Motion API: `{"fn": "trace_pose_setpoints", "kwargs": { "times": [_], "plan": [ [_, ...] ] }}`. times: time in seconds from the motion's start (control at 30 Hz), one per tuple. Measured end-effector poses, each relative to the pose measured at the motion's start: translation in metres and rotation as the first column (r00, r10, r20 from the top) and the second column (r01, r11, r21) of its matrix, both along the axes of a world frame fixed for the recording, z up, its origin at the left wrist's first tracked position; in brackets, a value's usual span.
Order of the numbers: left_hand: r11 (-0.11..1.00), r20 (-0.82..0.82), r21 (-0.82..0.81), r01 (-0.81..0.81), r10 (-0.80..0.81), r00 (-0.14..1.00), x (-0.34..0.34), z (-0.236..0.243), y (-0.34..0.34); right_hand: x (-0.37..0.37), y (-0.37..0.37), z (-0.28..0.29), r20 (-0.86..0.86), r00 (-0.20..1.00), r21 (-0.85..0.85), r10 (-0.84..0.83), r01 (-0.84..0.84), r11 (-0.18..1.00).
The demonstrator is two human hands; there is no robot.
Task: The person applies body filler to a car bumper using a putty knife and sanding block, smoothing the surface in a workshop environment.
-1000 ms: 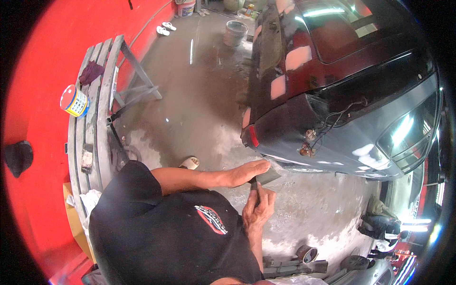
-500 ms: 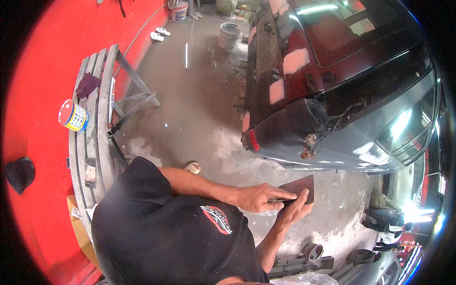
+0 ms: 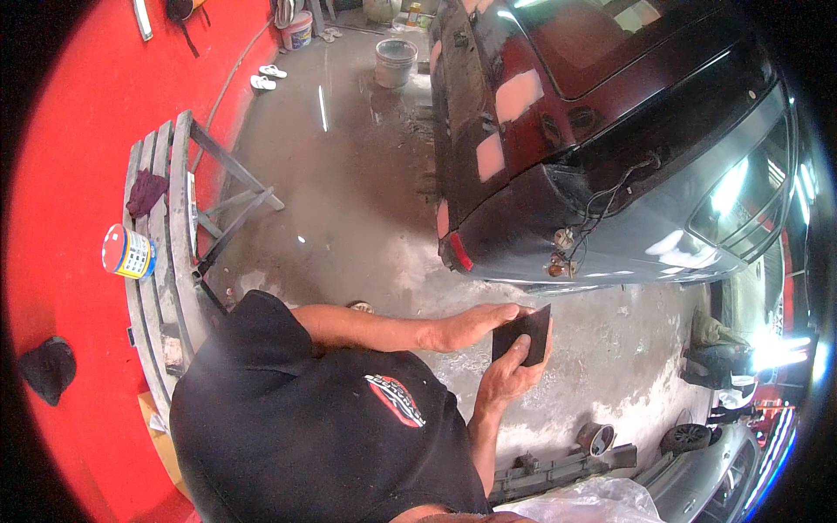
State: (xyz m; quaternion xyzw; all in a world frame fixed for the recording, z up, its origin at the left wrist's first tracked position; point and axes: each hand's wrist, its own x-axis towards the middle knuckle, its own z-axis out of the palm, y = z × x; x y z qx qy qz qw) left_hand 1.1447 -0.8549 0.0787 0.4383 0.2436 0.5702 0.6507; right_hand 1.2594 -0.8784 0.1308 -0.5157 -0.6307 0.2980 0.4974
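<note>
One dark sheet (image 3: 528, 326) out over the floor (image 3: 610, 349), and the right hand (image 3: 513, 375) has it gripped, thumb across the face! Up at its top edge, the left hand (image 3: 472, 328) lies against it, fingertips partly hidden, so whether it pinches, I cannot tell. Ahead sits the dark car (image 3: 610, 131) with pale patches (image 3: 519, 96); off left, a slatted bench (image 3: 181, 227) carries a tub (image 3: 131, 251) and a crumpled cloth (image 3: 146, 193).

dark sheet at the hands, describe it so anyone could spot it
Start at the dark car at upper right and drop below it. There the left hand touches the dark sheet near its top, and the right hand lays a thumb on its face. Flat, straight-edged and nearly black, it stands out from both hands.
</note>
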Motion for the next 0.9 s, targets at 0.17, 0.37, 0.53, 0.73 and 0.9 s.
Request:
{"fn": "trace_pose_setpoints", "kwargs": {
  "times": [0.17,0.37,0.53,0.73,0.9],
  "plan": [
    [1.0,-0.281,-0.006,0.001,-0.003,0.96,-0.017,0.013,0.002,-0.001,-0.011,-0.014,0.152,0.98,0.082,0.132,-0.146,0.986],
    [0.968,-0.274,0.227,-0.106,0.168,0.947,-0.005,-0.002,-0.013,0.011,0.008,-0.021,0.034,0.977,-0.095,-0.211,0.213,0.972],
    [0.939,-0.357,0.342,-0.02,0.149,0.922,-0.01,-0.008,-0.016,0.018,0.011,-0.024,-0.275,0.932,-0.178,-0.238,0.193,0.965],
    [0.961,-0.421,0.251,0.115,0.001,0.907,-0.01,0.004,-0.017,0.034,0.013,-0.016,-0.242,0.909,-0.245,-0.339,0.281,0.928],
    [0.907,-0.084,-0.257,-0.333,0.323,0.943,-0.007,-0.007,0.016,0.008,-0.015,-0.025,-0.177,0.98,0.09,0.095,-0.08,0.993]
  ]
}}
